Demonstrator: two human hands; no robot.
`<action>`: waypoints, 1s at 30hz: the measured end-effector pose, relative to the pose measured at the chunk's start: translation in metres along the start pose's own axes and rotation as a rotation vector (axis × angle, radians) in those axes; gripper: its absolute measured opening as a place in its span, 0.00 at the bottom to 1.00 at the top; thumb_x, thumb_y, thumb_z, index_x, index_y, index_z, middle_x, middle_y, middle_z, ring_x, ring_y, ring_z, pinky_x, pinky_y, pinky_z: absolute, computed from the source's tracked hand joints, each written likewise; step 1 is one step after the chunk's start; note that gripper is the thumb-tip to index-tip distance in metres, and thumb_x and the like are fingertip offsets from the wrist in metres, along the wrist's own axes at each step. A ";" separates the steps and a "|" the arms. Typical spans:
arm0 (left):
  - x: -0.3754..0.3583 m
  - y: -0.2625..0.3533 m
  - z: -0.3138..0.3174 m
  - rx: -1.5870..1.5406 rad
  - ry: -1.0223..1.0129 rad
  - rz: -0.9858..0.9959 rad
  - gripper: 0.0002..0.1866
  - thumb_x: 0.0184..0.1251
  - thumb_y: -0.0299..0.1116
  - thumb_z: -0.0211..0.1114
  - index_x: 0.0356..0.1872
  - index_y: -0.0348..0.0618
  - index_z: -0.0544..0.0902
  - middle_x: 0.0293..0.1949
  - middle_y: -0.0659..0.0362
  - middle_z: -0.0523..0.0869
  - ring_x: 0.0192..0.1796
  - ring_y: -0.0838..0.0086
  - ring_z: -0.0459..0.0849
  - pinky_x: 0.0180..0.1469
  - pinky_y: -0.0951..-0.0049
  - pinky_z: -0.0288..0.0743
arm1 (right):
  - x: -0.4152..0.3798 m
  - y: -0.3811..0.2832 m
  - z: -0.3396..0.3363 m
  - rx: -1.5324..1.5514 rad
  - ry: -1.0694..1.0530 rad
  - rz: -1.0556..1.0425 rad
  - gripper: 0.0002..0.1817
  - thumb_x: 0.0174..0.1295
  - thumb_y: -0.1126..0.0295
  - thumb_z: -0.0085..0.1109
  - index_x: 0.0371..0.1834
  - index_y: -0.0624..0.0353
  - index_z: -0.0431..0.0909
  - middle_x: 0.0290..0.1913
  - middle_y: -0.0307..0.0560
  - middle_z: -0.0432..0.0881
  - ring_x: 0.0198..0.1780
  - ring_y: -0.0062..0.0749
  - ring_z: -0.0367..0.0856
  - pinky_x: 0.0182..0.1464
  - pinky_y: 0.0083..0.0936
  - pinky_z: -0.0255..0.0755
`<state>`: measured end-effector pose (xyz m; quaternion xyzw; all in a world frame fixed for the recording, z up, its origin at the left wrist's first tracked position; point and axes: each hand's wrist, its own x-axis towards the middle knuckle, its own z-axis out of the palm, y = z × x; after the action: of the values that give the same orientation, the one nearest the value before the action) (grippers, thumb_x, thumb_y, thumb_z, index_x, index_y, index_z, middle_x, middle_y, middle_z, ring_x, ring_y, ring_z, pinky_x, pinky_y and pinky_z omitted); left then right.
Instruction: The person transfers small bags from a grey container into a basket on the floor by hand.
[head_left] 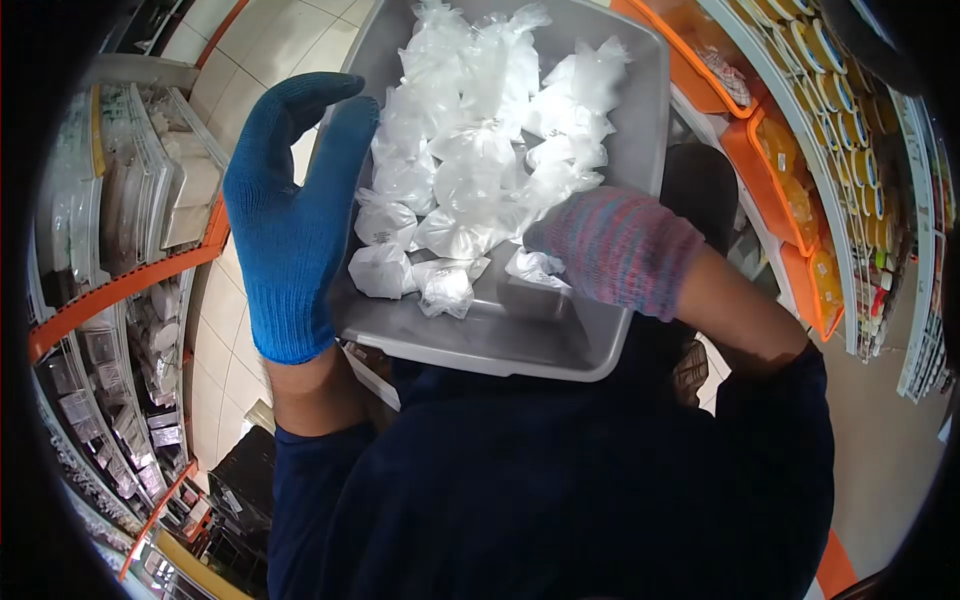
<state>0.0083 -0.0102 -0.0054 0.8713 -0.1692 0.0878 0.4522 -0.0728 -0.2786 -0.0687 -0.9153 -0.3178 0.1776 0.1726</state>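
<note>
A grey plastic tub (pixel 480 345) sits in front of my body, tilted in view. Many small clear plastic bags (pixel 475 165) with white contents, knotted at the top, fill most of it. My left hand (pixel 300 210), in a blue knitted glove, curls at the tub's left rim, with its thumb over the edge. Inside the right part of the tub is my right hand (pixel 615 245), in a striped pink and blue-grey knitted glove. Its fingers are bent downward and mostly hidden. A small white plastic bag (pixel 536 266) pokes out from under them.
Shelves with orange edges (pixel 130 290) and packed goods run down the left side. On the right are orange bins (pixel 775 165) and a rack of yellow round items (pixel 845 130). Pale floor tiles (pixel 275 45) show between. A black crate (pixel 243 480) stands at lower left.
</note>
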 end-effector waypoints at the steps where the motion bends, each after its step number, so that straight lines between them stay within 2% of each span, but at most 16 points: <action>1: 0.000 -0.001 0.000 0.119 0.005 0.062 0.12 0.75 0.26 0.67 0.55 0.36 0.86 0.53 0.55 0.90 0.57 0.72 0.86 0.64 0.72 0.76 | 0.003 0.000 0.002 0.050 -0.051 0.010 0.17 0.63 0.72 0.62 0.56 0.57 0.86 0.43 0.55 0.90 0.45 0.52 0.89 0.50 0.43 0.83; 4: 0.000 0.005 -0.001 0.088 0.002 -0.039 0.12 0.74 0.28 0.69 0.55 0.36 0.87 0.53 0.55 0.90 0.59 0.72 0.86 0.64 0.71 0.76 | 0.012 -0.015 -0.019 0.090 -0.201 0.146 0.18 0.61 0.71 0.64 0.55 0.56 0.86 0.42 0.56 0.89 0.47 0.53 0.89 0.52 0.45 0.82; 8: 0.000 -0.005 -0.001 0.133 -0.014 0.020 0.14 0.73 0.32 0.71 0.55 0.38 0.87 0.53 0.54 0.90 0.61 0.70 0.85 0.66 0.68 0.75 | 0.013 -0.019 -0.023 -0.075 -0.289 0.228 0.18 0.59 0.68 0.67 0.54 0.56 0.86 0.41 0.55 0.89 0.49 0.52 0.89 0.53 0.45 0.81; 10: 0.002 -0.001 -0.004 0.314 0.035 -0.038 0.20 0.73 0.38 0.72 0.60 0.40 0.86 0.56 0.50 0.89 0.63 0.66 0.84 0.68 0.64 0.74 | 0.003 -0.011 -0.018 -0.056 -0.105 0.137 0.17 0.57 0.68 0.70 0.51 0.56 0.87 0.42 0.54 0.89 0.48 0.51 0.89 0.52 0.44 0.81; 11: 0.004 -0.002 -0.005 0.314 0.032 -0.032 0.20 0.73 0.38 0.72 0.60 0.40 0.86 0.56 0.50 0.89 0.63 0.66 0.84 0.68 0.64 0.74 | -0.004 -0.008 -0.021 -0.055 -0.099 0.141 0.17 0.57 0.68 0.70 0.51 0.56 0.87 0.42 0.54 0.89 0.48 0.51 0.89 0.52 0.44 0.81; 13: 0.005 -0.011 -0.006 0.433 0.056 -0.104 0.25 0.74 0.43 0.71 0.67 0.43 0.81 0.61 0.47 0.86 0.64 0.61 0.84 0.68 0.61 0.74 | -0.018 -0.007 -0.031 0.060 0.175 0.049 0.15 0.56 0.67 0.72 0.46 0.57 0.87 0.39 0.52 0.88 0.45 0.50 0.89 0.50 0.43 0.81; 14: 0.003 -0.023 -0.008 0.553 -0.011 -0.254 0.28 0.78 0.43 0.67 0.71 0.40 0.76 0.64 0.43 0.84 0.65 0.58 0.83 0.67 0.62 0.74 | -0.025 -0.007 -0.033 0.062 0.181 0.061 0.15 0.56 0.67 0.72 0.46 0.57 0.87 0.39 0.52 0.88 0.45 0.50 0.89 0.50 0.43 0.81; 15: 0.000 -0.032 -0.009 0.544 -0.022 -0.238 0.28 0.78 0.43 0.67 0.71 0.40 0.76 0.64 0.43 0.84 0.65 0.58 0.83 0.67 0.62 0.74 | -0.034 -0.007 -0.035 0.223 0.432 -0.091 0.14 0.54 0.66 0.74 0.44 0.57 0.86 0.38 0.51 0.87 0.44 0.49 0.88 0.48 0.42 0.81; 17: -0.008 -0.048 -0.011 0.451 -0.335 -0.323 0.25 0.80 0.44 0.62 0.68 0.38 0.77 0.59 0.37 0.85 0.63 0.46 0.84 0.60 0.58 0.78 | -0.056 -0.007 -0.040 0.414 0.604 -0.220 0.14 0.55 0.67 0.73 0.44 0.57 0.86 0.39 0.50 0.87 0.43 0.48 0.88 0.48 0.41 0.81; 19: -0.009 -0.073 -0.016 0.613 -0.302 -0.158 0.23 0.82 0.41 0.59 0.68 0.35 0.76 0.58 0.33 0.84 0.62 0.42 0.83 0.59 0.57 0.78 | -0.081 -0.009 -0.040 0.530 0.620 -0.181 0.14 0.56 0.67 0.73 0.44 0.57 0.86 0.39 0.50 0.87 0.43 0.46 0.87 0.47 0.40 0.80; 25: 0.001 -0.067 0.002 0.637 -0.386 -0.217 0.27 0.84 0.44 0.55 0.69 0.27 0.73 0.60 0.32 0.83 0.63 0.41 0.82 0.61 0.56 0.77 | -0.153 -0.003 -0.016 0.656 0.639 0.017 0.13 0.58 0.68 0.71 0.45 0.57 0.87 0.39 0.48 0.87 0.43 0.41 0.86 0.47 0.37 0.80; 27: 0.003 -0.060 0.009 0.653 -0.350 -0.217 0.30 0.84 0.46 0.54 0.71 0.26 0.71 0.63 0.31 0.81 0.67 0.43 0.81 0.66 0.58 0.74 | -0.169 -0.003 -0.009 0.659 0.645 0.071 0.13 0.58 0.69 0.71 0.46 0.57 0.87 0.39 0.48 0.87 0.43 0.39 0.86 0.47 0.36 0.80; 28: 0.006 -0.055 0.007 0.582 -0.403 -0.334 0.32 0.85 0.47 0.53 0.72 0.25 0.69 0.67 0.31 0.78 0.70 0.43 0.78 0.70 0.58 0.70 | -0.177 -0.002 -0.006 0.659 0.649 0.104 0.13 0.59 0.69 0.70 0.46 0.57 0.87 0.39 0.47 0.87 0.43 0.39 0.86 0.46 0.36 0.79; 30: 0.011 -0.053 0.009 0.643 -0.397 -0.326 0.32 0.85 0.47 0.53 0.72 0.24 0.69 0.68 0.31 0.77 0.71 0.43 0.77 0.70 0.58 0.70 | -0.187 -0.005 -0.002 0.662 0.651 0.127 0.12 0.59 0.69 0.70 0.46 0.57 0.87 0.39 0.47 0.87 0.42 0.37 0.85 0.46 0.35 0.79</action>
<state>0.0377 0.0080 -0.0475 0.9836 -0.0769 -0.1065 0.1234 -0.2120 -0.3958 -0.0244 -0.8366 -0.1168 -0.0168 0.5350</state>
